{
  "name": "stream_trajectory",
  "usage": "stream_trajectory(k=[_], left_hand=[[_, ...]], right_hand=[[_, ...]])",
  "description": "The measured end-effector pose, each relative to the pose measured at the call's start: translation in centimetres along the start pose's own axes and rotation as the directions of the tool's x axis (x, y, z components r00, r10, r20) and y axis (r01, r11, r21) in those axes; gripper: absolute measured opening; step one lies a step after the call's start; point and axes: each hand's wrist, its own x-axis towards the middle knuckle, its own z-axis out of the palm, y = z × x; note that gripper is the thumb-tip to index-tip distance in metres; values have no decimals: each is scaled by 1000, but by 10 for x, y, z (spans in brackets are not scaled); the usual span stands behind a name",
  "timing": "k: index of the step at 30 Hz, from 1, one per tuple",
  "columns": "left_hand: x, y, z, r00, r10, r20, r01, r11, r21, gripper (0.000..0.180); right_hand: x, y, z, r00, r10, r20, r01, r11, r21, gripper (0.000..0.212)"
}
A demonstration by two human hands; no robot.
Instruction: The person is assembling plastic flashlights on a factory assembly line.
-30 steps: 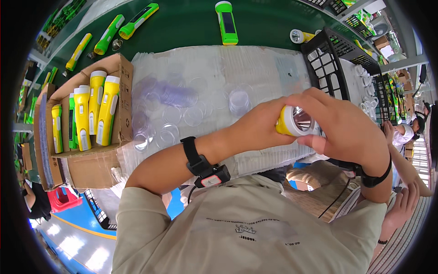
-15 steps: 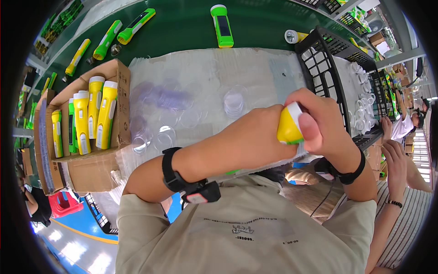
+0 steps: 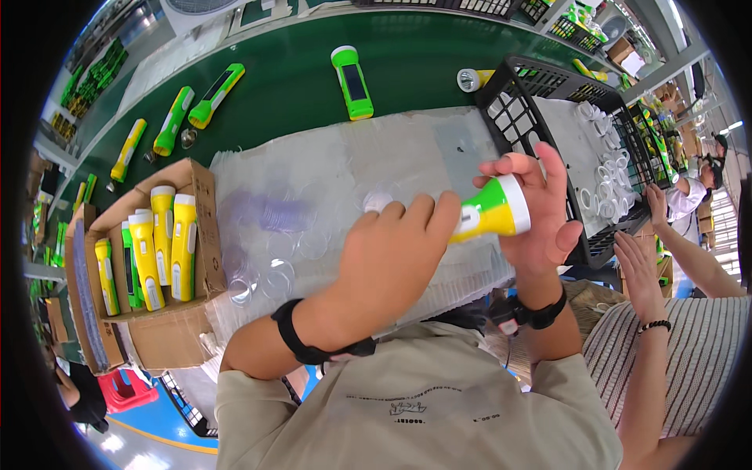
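A yellow and green flashlight [image 3: 493, 210] with a white ring round its head lies across the space between my hands, head to the right. My left hand [image 3: 395, 254] is closed round its body, hiding the tail end. By the white ring, my right hand [image 3: 542, 235] has its fingers spread and its palm toward the flashlight's head. Whether the right fingers touch the ring, I cannot tell. Beneath the hands, clear round discs [image 3: 278, 278] lie scattered on the plastic-covered work surface [image 3: 337, 160], with a purplish stack [image 3: 282, 215] among them.
On the left, a cardboard box [image 3: 205, 235] holds several upright flashlights. A black crate [image 3: 540, 129] with white rings [image 3: 607, 188] stands at the right. Several flashlights lie on the green belt [image 3: 282, 86] beyond. A neighbouring person's hands [image 3: 638, 270] are at the right.
My right hand has opened from its grip on the flashlight's head. The flashlight has swung round, showing more of its side, and my left hand has shifted left. The view has also shifted.
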Motion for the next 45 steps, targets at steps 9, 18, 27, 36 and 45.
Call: stream_trajectory(k=[9, 18, 27, 36, 45], left_hand=[[14, -7, 3, 934, 37, 354, 223, 716, -662, 49], [10, 2, 5, 810, -151, 567, 502, 678, -536, 43], [8, 3, 12, 914, -179, 363, 342, 821, -457, 41], [14, -5, 10, 975, 51, -216, -5, 978, 209, 61], [34, -20, 22, 884, 230, -407, -150, 964, 220, 43]], right_hand=[[-3, 6, -8, 995, -63, 81, 28, 928, 371, 91], [-7, 14, -10, 977, 192, 90, -206, 961, 184, 72], [-2, 10, -7, 950, 313, -7, -310, 941, 137, 79], [-10, 21, -13, 995, 37, -90, -46, 993, -105, 106], [-9, 15, -19, 958, -272, 86, 286, 917, -280, 113]])
